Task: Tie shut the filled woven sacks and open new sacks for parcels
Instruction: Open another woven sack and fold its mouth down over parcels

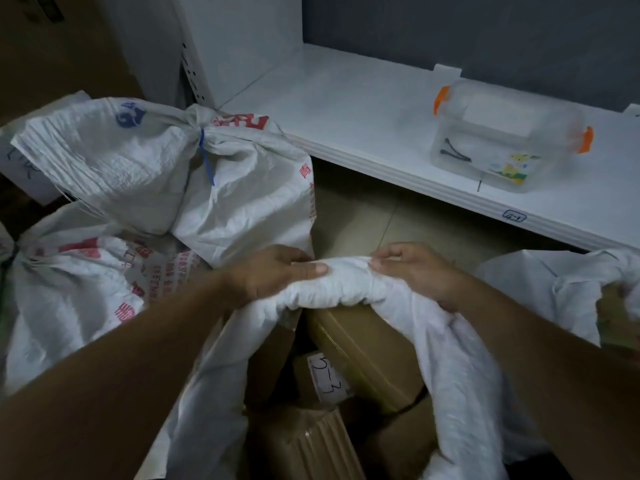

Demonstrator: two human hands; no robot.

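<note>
An open white woven sack stands in front of me, its rim rolled into a thick band at the far side. My left hand grips the left part of that rolled rim, thumb on top. My right hand pinches the rim a little to the right. Brown taped parcels fill the sack; one carries a white label with handwritten digits. At the left lies a filled sack tied shut with a blue tie. Below it sits another tied sack with red print.
A low white shelf runs across the right, holding a clear plastic box with orange clips. Another white sack lies at the right edge. Tiled floor shows between shelf and sacks. A cardboard box stands far left.
</note>
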